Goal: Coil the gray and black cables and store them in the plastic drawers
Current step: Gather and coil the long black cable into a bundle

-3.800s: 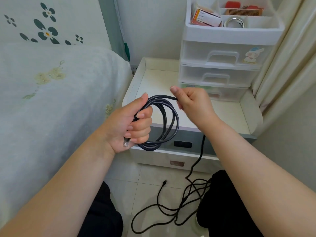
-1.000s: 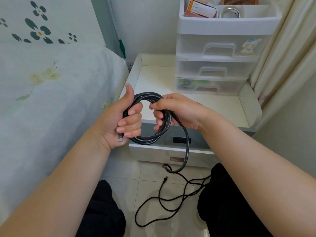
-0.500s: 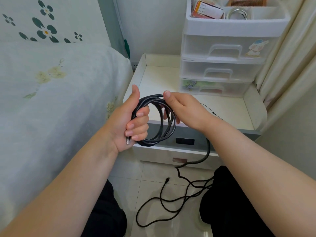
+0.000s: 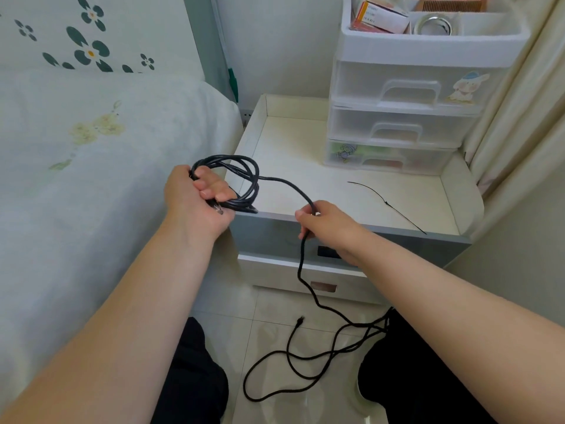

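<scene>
My left hand (image 4: 195,200) grips the coiled loops of the thin black round cable (image 4: 241,179); its plug end pokes out below my fingers. My right hand (image 4: 324,221), at 3 o'clock from the coil, pinches the free run, which drops to the tiled floor (image 4: 275,313) at 6 o'clock. The white nightstand (image 4: 299,154) front edge lies just beyond both hands. The clear plastic drawers (image 4: 397,127) stand at 1 o'clock, top cut off by frame. A thin black zip tie (image 4: 385,201) lies on the nightstand.
</scene>
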The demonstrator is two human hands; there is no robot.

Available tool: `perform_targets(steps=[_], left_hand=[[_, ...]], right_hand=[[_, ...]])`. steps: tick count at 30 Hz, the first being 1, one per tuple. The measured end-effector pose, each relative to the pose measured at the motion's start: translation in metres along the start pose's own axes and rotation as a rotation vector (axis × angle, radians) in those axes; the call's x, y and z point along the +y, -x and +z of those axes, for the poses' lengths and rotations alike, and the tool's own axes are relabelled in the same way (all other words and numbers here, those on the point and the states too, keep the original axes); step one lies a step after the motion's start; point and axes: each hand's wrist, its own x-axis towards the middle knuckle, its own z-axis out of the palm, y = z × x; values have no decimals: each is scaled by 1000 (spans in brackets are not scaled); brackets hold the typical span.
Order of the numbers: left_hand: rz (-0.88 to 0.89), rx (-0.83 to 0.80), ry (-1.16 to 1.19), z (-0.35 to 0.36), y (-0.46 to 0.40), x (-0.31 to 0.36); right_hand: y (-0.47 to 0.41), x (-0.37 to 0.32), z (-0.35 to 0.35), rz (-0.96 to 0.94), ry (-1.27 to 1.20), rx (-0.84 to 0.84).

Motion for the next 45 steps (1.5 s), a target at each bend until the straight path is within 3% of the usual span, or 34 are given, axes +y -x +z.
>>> perform_targets(steps=[4,8,10,12,20,26,30,34,40,43,45], left_hand=[[65,27,125,2,-4,-2],[190,43,75,6,-2,-2],[257,32,-28,9,1,-7],[314,22,-126,13,5,-15],[719,-43,-651,23,18,-38],[1056,-196,-1171,7,8,-49],[1246,-250,-1473,-3,0,-51],[1294,-308,-1662,-7,-4,-48],[1227,-397,-1843,-11,-8,-45],[1139,-391,-1855,-8,-8,-44],[1046,-380,-1864,-7,-8,-41]], right_hand=[[3,7,16,67,27,-122],[4,13,30,277,-314,-199],[6,9,34,338,-367,-171],[10,3,40,319,-263,-122],[36,-31,40,8,111,-143],[43,-46,31,-64,39,-165],[48,-49,25,-17,-187,-247],[48,-49,16,30,-379,-265],[48,-48,3,118,-559,-397],[52,-52,-8,90,-446,-533],[56,-58,-18,-9,-117,-469]])
